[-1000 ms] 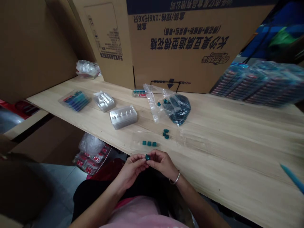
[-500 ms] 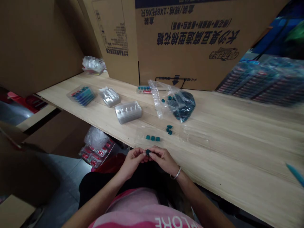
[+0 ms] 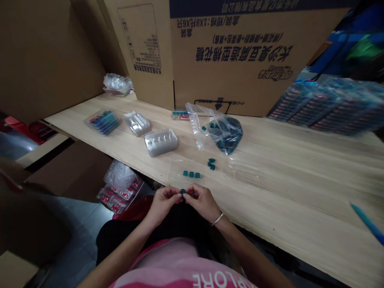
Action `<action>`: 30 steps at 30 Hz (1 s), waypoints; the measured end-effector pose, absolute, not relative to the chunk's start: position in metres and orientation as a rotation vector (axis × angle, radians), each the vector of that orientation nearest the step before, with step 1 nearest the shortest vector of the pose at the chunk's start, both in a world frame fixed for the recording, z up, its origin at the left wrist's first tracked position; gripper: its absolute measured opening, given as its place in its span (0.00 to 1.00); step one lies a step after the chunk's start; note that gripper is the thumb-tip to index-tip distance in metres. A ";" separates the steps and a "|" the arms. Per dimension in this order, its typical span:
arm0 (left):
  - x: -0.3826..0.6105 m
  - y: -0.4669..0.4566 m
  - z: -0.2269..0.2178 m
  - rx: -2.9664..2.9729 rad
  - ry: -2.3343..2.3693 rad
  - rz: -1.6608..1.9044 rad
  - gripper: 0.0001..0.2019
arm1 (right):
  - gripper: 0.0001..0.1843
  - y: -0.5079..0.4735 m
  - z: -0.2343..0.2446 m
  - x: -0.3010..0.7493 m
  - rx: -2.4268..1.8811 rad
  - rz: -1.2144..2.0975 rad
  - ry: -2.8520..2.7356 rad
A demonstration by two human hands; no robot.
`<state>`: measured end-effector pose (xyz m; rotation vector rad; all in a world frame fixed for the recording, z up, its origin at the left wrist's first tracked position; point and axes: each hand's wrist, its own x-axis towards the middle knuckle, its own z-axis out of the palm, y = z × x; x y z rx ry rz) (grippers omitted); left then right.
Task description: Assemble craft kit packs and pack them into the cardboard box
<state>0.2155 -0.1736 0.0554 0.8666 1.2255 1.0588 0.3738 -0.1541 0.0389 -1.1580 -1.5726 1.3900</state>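
Between the fingertips of my left hand [image 3: 166,200] and my right hand [image 3: 201,199] is a small dark teal piece [image 3: 183,191]; both hands pinch it just off the table's front edge. Its exact kind is too small to make out. Beyond my hands lies a clear plastic tray [image 3: 175,170] with three teal pieces [image 3: 191,174] in a row. To its right, several loose teal pieces [image 3: 211,164] lie on the wood. A clear plastic bag [image 3: 229,138] full of more such pieces stands behind them, its mouth toward the left.
Stacked clear trays [image 3: 161,143] stand left of the bag, with filled packs [image 3: 103,121] farther left. Large cardboard boxes [image 3: 228,76] line the back of the wooden table [image 3: 285,172]. Wrapped stacks [image 3: 327,104] stand at back right; a blue pointed object [image 3: 367,222] lies at right.
My fingers have shifted around the teal piece, and it now shows lower between the fingertips. The view has moved slightly. The tray and loose pieces stay as they were.
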 end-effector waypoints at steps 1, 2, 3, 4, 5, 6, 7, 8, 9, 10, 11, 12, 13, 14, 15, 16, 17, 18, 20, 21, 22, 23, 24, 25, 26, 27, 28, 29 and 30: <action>0.215 -0.174 0.055 0.857 1.205 1.042 0.15 | 0.07 -0.153 0.039 0.375 -1.148 1.440 -1.564; 0.215 -0.175 0.054 0.839 1.182 1.027 0.16 | 0.08 -0.152 0.039 0.377 -1.131 1.505 -1.541; 0.215 -0.175 0.053 0.814 1.157 1.014 0.16 | 0.09 -0.150 0.039 0.379 -1.106 1.580 -1.506; 0.215 -0.176 0.052 0.785 1.132 1.002 0.17 | 0.11 -0.149 0.038 0.380 -1.073 1.661 -1.461; 0.216 -0.176 0.051 0.755 1.106 0.992 0.17 | 0.13 -0.149 0.036 0.381 -1.036 1.741 -1.406; 0.216 -0.176 0.050 0.731 1.083 0.980 0.17 | 0.15 -0.149 0.035 0.382 -1.000 1.812 -1.347; 0.217 -0.176 0.049 0.719 1.067 0.970 0.17 | 0.17 -0.149 0.033 0.383 -0.972 1.868 -1.289; 0.217 -0.176 0.048 0.721 1.061 0.968 0.17 | 0.18 -0.149 0.031 0.383 -0.955 1.905 -1.239; 0.218 -0.176 0.047 0.734 1.065 0.973 0.17 | 0.19 -0.150 0.028 0.382 -0.948 1.924 -1.201; 0.218 -0.176 0.047 0.759 1.075 0.985 0.17 | 0.19 -0.151 0.027 0.382 -0.949 1.926 -1.178; 0.218 -0.175 0.047 0.789 1.086 0.996 0.16 | 0.19 -0.152 0.025 0.382 -0.956 1.915 -1.172; 0.217 -0.175 0.047 0.818 1.091 1.001 0.16 | 0.19 -0.153 0.024 0.381 -0.965 1.895 -1.184; 0.216 -0.174 0.047 0.842 1.088 0.999 0.16 | 0.19 -0.154 0.023 0.381 -0.974 1.874 -1.205; 0.215 -0.173 0.048 0.861 1.079 0.989 0.16 | 0.19 -0.154 0.024 0.381 -0.983 1.856 -1.229; 0.214 -0.172 0.048 0.875 1.068 0.977 0.16 | 0.19 -0.154 0.024 0.382 -0.992 1.840 -1.248; 0.213 -0.172 0.048 0.883 1.060 0.966 0.16 | 0.19 -0.154 0.025 0.382 -1.001 1.830 -1.261; 0.212 -0.171 0.048 0.881 1.054 0.959 0.16 | 0.19 -0.154 0.026 0.382 -1.007 1.827 -1.269; 0.211 -0.171 0.047 0.864 1.047 0.949 0.15 | 0.19 -0.153 0.027 0.383 -1.005 1.832 -1.268; 0.211 -0.171 0.046 0.786 1.024 0.925 0.16 | 0.19 -0.153 0.027 0.383 -0.977 1.885 -1.225; 0.210 -0.171 0.046 0.735 1.009 0.914 0.16 | 0.19 -0.153 0.026 0.382 -0.953 1.932 -1.180; 0.211 -0.171 0.045 0.687 0.997 0.905 0.16 | 0.19 -0.153 0.024 0.382 -0.930 1.981 -1.127; 0.211 -0.171 0.045 0.656 0.994 0.900 0.16 | 0.19 -0.153 0.023 0.381 -0.914 2.019 -1.077; 0.211 -0.171 0.045 0.653 1.002 0.900 0.16 | 0.20 -0.154 0.022 0.380 -0.909 2.039 -1.048; 0.211 -0.171 0.045 0.676 1.021 0.904 0.15 | 0.20 -0.154 0.021 0.379 -0.915 2.037 -1.051; 0.211 -0.172 0.045 0.717 1.045 0.910 0.15 | 0.19 -0.155 0.021 0.379 -0.927 2.017 -1.083; 0.211 -0.172 0.046 0.765 1.067 0.916 0.14 | 0.19 -0.156 0.021 0.378 -0.940 1.983 -1.132; 0.211 -0.172 0.047 0.809 1.080 0.918 0.14 | 0.19 -0.156 0.022 0.379 -0.949 1.939 -1.190; 0.212 -0.172 0.047 0.841 1.082 0.918 0.14 | 0.18 -0.156 0.024 0.379 -0.952 1.888 -1.248; 0.212 -0.173 0.048 0.854 1.074 0.919 0.15 | 0.18 -0.156 0.027 0.379 -0.952 1.833 -1.298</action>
